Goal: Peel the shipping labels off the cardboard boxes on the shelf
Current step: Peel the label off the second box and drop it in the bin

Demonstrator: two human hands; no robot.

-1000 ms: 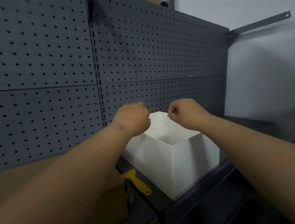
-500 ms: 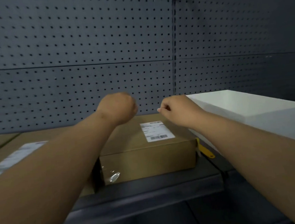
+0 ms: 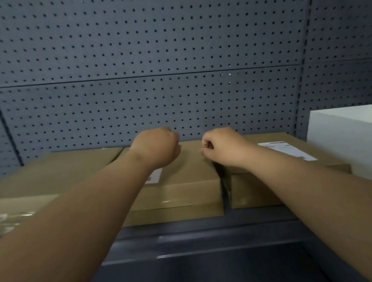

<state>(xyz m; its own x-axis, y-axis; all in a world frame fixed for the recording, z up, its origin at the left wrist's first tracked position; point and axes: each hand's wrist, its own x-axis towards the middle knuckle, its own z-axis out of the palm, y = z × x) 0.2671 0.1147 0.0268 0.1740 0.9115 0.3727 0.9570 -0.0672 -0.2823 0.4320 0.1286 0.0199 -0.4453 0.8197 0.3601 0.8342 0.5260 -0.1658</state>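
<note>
Three flat cardboard boxes lie side by side on the dark shelf. The right box carries a white shipping label on its top. The middle box has a label mostly hidden under my left forearm. The left box shows only brown card and clear tape. My left hand is a closed fist above the middle box. My right hand is also curled shut, hovering over the gap between the middle and right boxes. Nothing shows in either fist.
A white open-topped bin stands on the shelf right of the boxes. Dark grey pegboard forms the back wall behind everything. The shelf's front lip runs below the boxes.
The view has swung left from the white bin to the row of boxes. Both fists now sit over the middle and right boxes, still closed.
</note>
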